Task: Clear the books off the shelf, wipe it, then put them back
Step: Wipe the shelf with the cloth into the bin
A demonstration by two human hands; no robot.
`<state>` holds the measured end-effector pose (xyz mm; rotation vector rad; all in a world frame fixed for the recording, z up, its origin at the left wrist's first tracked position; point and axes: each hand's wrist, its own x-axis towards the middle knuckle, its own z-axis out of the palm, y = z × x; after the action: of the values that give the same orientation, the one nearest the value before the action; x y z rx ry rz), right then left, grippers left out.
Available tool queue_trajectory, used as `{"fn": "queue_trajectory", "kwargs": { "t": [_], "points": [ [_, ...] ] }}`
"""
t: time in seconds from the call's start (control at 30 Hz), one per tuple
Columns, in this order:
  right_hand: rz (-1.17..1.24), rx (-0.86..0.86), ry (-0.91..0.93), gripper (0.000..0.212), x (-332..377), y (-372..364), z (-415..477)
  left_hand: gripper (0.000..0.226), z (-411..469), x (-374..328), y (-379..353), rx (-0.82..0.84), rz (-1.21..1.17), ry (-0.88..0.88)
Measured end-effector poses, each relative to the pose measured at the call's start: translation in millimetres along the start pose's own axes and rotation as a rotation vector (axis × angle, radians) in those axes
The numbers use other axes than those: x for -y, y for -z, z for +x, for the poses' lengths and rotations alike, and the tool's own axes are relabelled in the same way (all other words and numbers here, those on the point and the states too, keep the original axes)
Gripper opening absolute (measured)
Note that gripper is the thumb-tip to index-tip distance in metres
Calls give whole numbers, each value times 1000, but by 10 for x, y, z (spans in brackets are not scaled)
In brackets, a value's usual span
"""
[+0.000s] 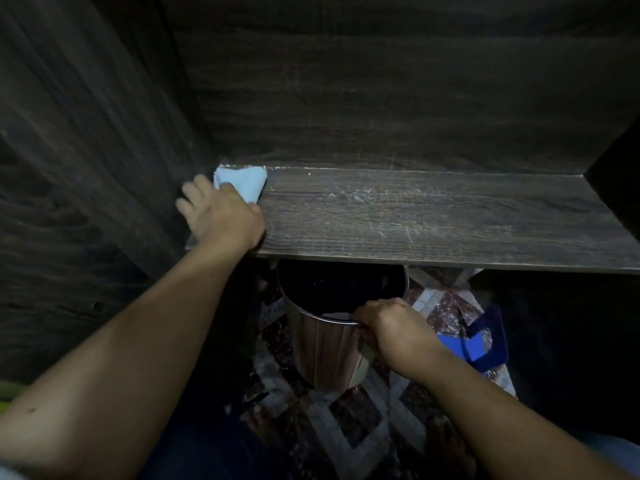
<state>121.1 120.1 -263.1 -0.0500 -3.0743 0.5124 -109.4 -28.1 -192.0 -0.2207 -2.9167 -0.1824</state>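
blue cloth (242, 185) under left hand (221, 216), right hand (391, 330) grips bucket (325, 351)

The cloth (242, 183) is laid on the shelf (433, 216) at ten o'clock. The bucket (329, 344) is placed beneath, at six o'clock.

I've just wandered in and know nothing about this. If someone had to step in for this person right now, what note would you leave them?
Left hand: flat on the light blue cloth, pressing it into the back left corner of the shelf.
Right hand: grips the rim of a metal bin, held just below the shelf's front edge.
Books: none in view.
Done: shelf cleared, wiping under way at the left end.
Left: pale dusty streaks show across the middle and right of the board. Wipe those, probably towards the bin, then put the books back.
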Motion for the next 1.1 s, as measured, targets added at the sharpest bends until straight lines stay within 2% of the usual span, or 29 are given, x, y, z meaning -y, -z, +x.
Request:
{"fn": "queue_trajectory", "kwargs": {
  "t": [0.07,0.13,0.2,0.4,0.5,0.6,0.67,0.77,0.83,0.9,0.97,1.03,1.1],
  "points": [
    [-3,1,10,10,-29,-36,27,68,106,10,-84,-15,34,-156],
    [-16,5,15,13,-43,-58,42,75,180,24,-206,42,-6,-288],
    [-30,23,6,15,-47,-71,49,73,195,35,-299,103,-93,-264],
    [25,89,-11,7,-69,-122,30,58,53,-7,-292,69,-368,-184],
    [36,103,-20,6,-74,-134,36,58,58,-2,-288,-37,-492,-244],
    [48,85,-22,5,-74,-135,54,65,350,67,-316,-294,-300,-331],
    [55,71,-22,6,-77,-135,59,59,559,103,-330,-353,-101,-381],
    [70,56,-18,3,-94,-118,65,54,765,127,-403,-228,108,-462],
    [64,62,-22,3,-118,-106,68,61,829,114,-432,-121,129,-440],
    [50,43,-25,2,-140,-96,55,72,822,49,-435,-9,58,-366],
    [50,35,-28,1,-147,-84,38,80,800,-35,-374,87,-101,-221],
    [52,53,-42,3,-146,-70,19,75,792,-73,-283,147,-213,-134],
    [70,52,-44,2,-160,-55,8,64,763,-70,-204,193,-297,-187]
  ]
}}
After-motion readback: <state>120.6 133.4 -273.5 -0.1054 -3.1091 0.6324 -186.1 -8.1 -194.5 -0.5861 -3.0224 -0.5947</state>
